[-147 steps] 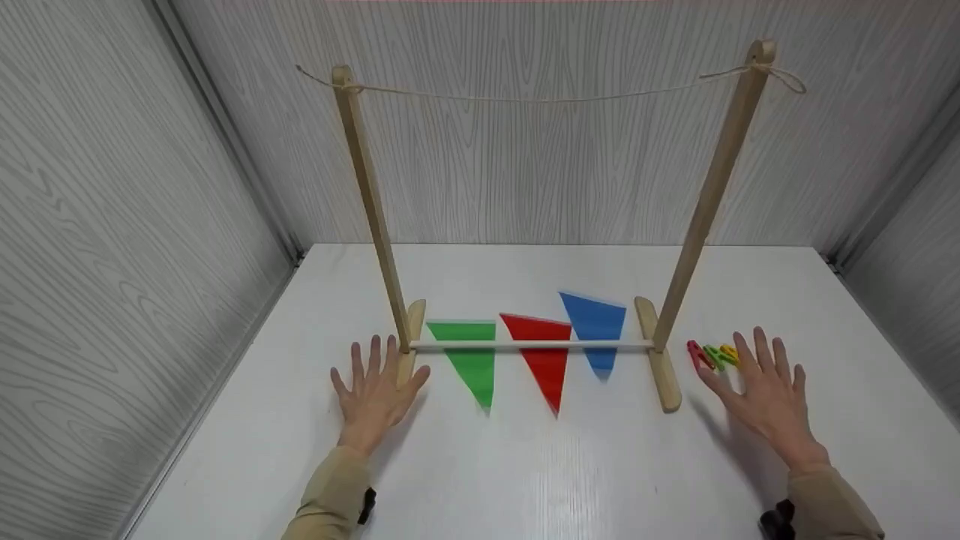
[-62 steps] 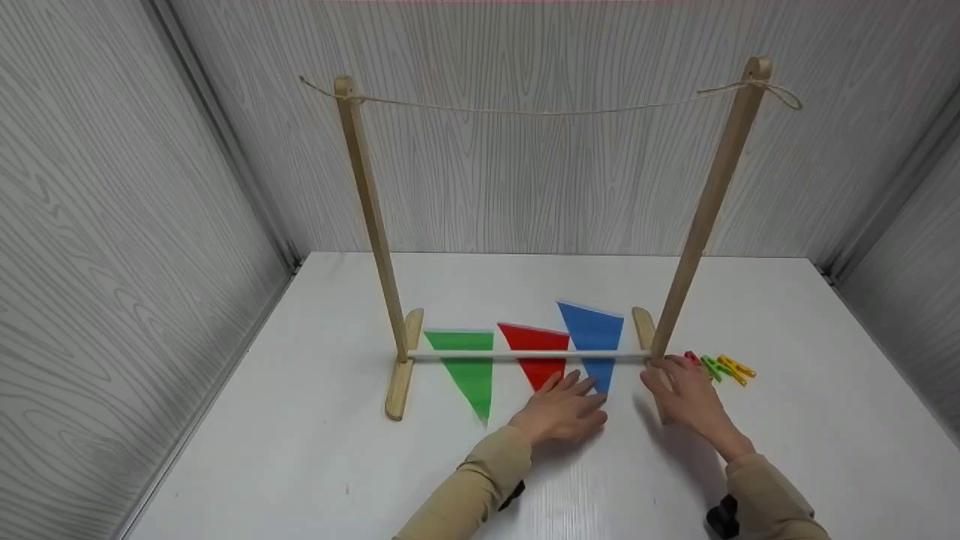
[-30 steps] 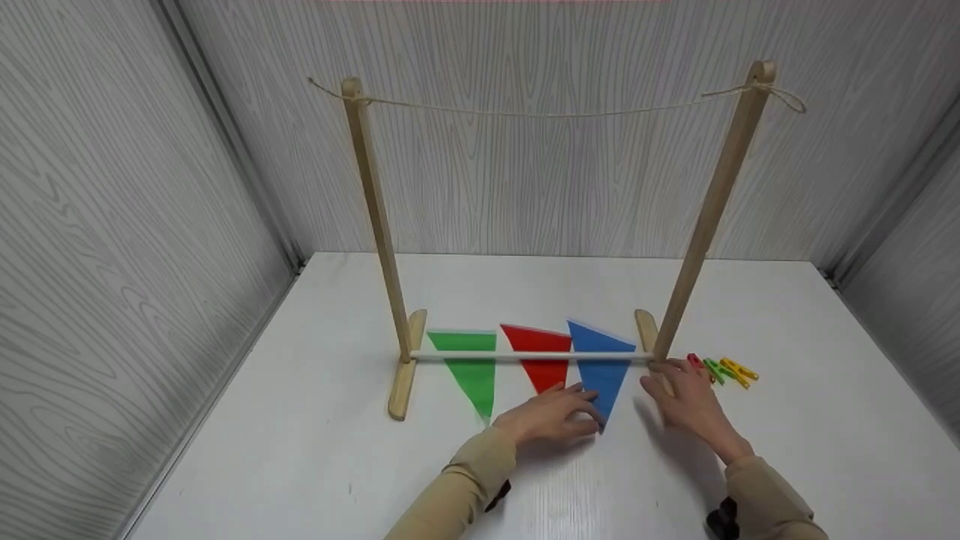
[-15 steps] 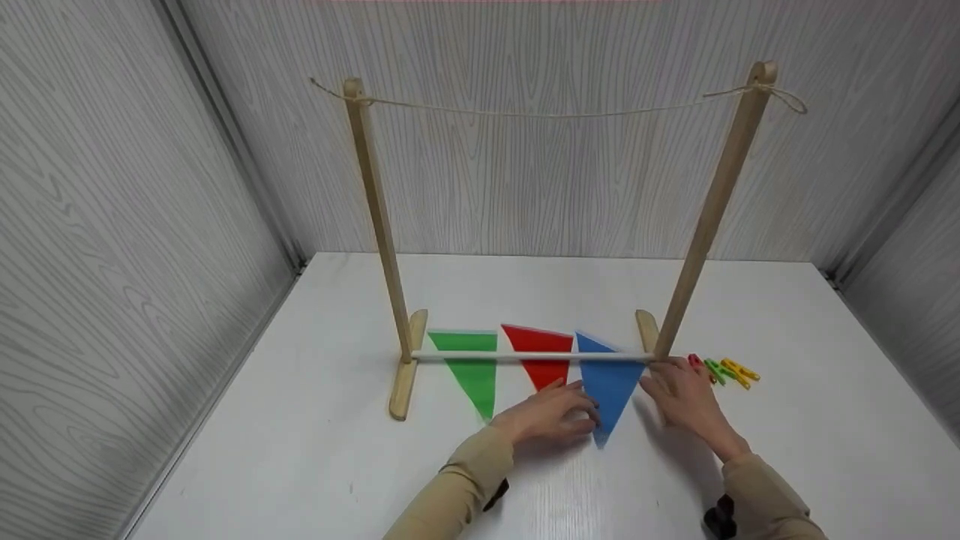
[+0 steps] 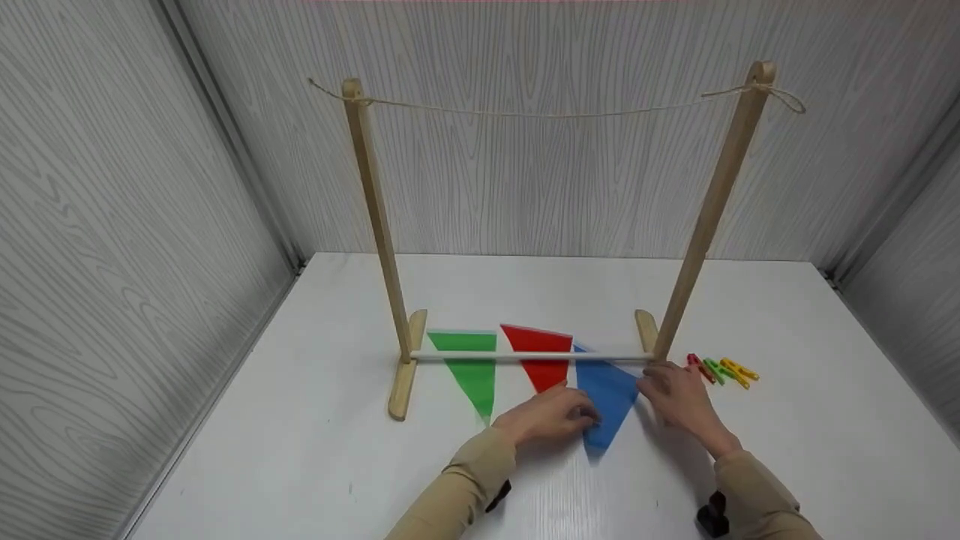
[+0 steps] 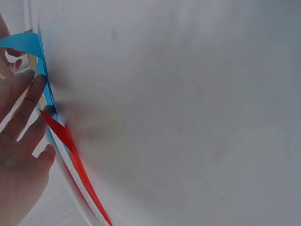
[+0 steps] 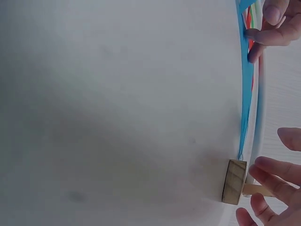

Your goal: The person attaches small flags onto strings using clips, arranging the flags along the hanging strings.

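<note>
My left hand point(image 5: 551, 412) lies over the lower part of the red triangular flag point(image 5: 538, 342), its fingertips on the left side of the blue flag point(image 5: 611, 390). In the left wrist view its fingers point(image 6: 21, 115) are spread and fairly straight, touching the blue flag. The blue flag lies flat under the stand's white crossbar point(image 5: 465, 355), its point toward me. My right hand point(image 5: 681, 401) is over the right foot of the wooden stand point(image 5: 379, 225), hiding most of its near half. Loosely bent fingers show beside that foot point(image 7: 234, 181) in the right wrist view.
A green triangular flag point(image 5: 472, 375) lies left of the red one. Red, green and yellow clothespins point(image 5: 739, 372) lie to the right of the stand. A string point(image 5: 555, 116) spans the tops of the two posts. Grey wood-grain walls point(image 5: 540, 187) enclose the white table point(image 5: 300, 450).
Both hands came in from the sides. The blue flag has slid toward me and turned, its upper right corner now lower, under the left fingertips. The right hand has shifted slightly nearer.
</note>
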{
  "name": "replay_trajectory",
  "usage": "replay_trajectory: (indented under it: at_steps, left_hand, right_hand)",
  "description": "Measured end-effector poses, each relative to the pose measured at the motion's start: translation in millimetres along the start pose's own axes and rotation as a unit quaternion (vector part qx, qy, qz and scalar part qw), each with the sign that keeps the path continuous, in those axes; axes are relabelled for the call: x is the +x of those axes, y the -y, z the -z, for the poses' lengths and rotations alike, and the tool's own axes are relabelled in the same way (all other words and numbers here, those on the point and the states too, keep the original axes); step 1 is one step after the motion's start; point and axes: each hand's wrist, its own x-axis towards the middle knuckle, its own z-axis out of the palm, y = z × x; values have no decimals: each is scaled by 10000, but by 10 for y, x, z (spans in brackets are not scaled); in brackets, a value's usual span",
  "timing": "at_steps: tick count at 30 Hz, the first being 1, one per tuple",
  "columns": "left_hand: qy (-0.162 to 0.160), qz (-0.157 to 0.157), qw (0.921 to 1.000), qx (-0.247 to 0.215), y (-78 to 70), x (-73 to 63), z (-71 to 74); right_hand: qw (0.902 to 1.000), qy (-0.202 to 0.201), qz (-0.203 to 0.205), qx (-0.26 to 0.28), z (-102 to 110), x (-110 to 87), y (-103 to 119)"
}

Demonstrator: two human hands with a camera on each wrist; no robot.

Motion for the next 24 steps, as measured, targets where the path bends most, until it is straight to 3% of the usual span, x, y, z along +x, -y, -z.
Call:
replay_trajectory:
  at_steps: [10, 17, 24]
  left_hand:
    - [-74, -7, 10000, 18, -6, -21, -9]
    - [-307, -296, 9991, 82, 17, -24, -12]
    - [-557, 62, 9983, 161, 8, -42, -23]
  right_hand:
    - [9977, 394, -473, 284, -6, 4, 26]
    - [9952, 620, -688, 305, 1, 45, 45]
    - [9954, 572, -712, 275, -28, 67, 36]
